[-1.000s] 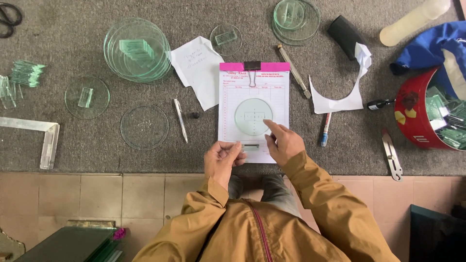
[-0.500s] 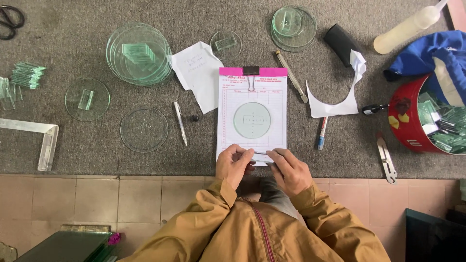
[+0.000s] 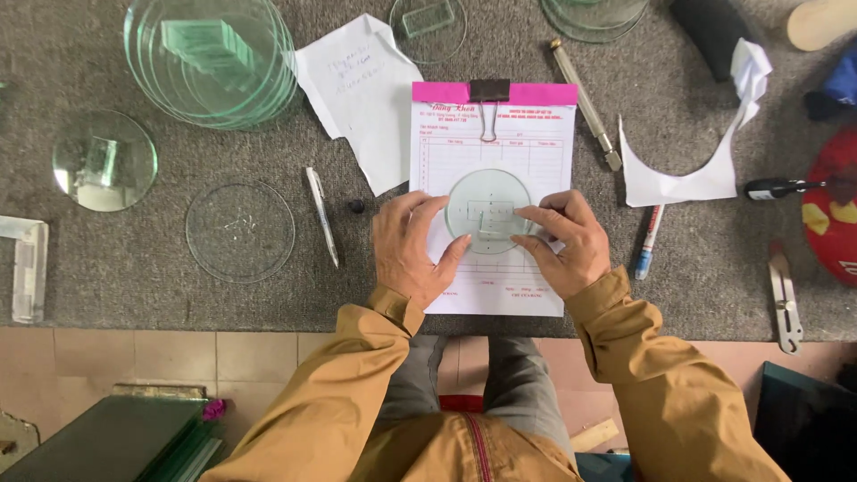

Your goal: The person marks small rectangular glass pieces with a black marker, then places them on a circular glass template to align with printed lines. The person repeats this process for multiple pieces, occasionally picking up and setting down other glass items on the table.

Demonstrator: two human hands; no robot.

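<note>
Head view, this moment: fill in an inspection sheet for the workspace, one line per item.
Surface: grey carpet-like mat over a work surface, with tiled floor below its near edge.
Job's things: round clear glass disc lying on a pink-topped clipboard with a printed form.
Clutter: stack of round glass discs, single glass disc, silver pen, loose white paper sheet, cut white paper piece, metal glass cutter, marker.
Grippers: left hand and right hand rest on the disc's edges, fingers spread.
Cables: nothing seen.
Surroundings: stacked glass sheets on the floor, red container at the right edge.
</note>
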